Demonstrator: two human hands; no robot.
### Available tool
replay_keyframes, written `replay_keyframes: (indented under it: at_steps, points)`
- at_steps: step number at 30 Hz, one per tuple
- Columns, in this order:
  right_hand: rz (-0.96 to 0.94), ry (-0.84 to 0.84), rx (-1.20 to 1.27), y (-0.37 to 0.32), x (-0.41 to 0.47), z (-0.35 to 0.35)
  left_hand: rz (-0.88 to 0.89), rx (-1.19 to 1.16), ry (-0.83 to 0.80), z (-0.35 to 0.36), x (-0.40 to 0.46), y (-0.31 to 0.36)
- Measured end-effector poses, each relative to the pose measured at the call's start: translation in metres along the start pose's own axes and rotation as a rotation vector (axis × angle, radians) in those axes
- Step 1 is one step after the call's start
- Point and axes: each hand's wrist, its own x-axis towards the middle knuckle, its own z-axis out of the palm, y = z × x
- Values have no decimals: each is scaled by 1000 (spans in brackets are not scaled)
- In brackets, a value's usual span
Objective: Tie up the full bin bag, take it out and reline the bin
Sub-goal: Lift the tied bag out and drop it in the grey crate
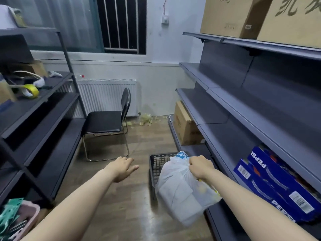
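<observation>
Head view, bag: white bin bag (180, 190) looked soft, thin, fairly light
Hold: right hand (201, 166) clenched its gathered neck, at 12 o'clock of the bag
Left hand (124, 168): open, empty
Bin: black mesh bin (157, 164) behind

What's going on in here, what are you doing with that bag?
The person is taking out the rubbish. The right hand grips the gathered neck of a full white bin bag, holding it in front of the black mesh bin on the floor by the grey shelves. The left hand is open and empty, reaching forward. No fresh liner is visible.
</observation>
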Motion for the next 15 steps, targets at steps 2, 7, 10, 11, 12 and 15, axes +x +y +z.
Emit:
replay_keyframes:
  at_steps: [2, 7, 10, 11, 12, 15]
  points:
    - [20, 6, 12, -2, 29, -4, -8, 7, -13, -10, 35, -15]
    - [83, -5, 61, 8, 97, -16, 32, 11, -55, -31, 125, -18]
    - [104, -21, 51, 17, 145, -22, 86, 21, -90, -41, 183, -5]
    - [110, -31, 56, 20, 162, -23, 107, 27, -93, -44, 204, 0]
    - [113, -44, 52, 24, 179, -25, 120, 28, -98, -46, 224, 4]
    - [115, -59, 63, 38, 229, -31, 126, 28, -127, -52, 278, 12]
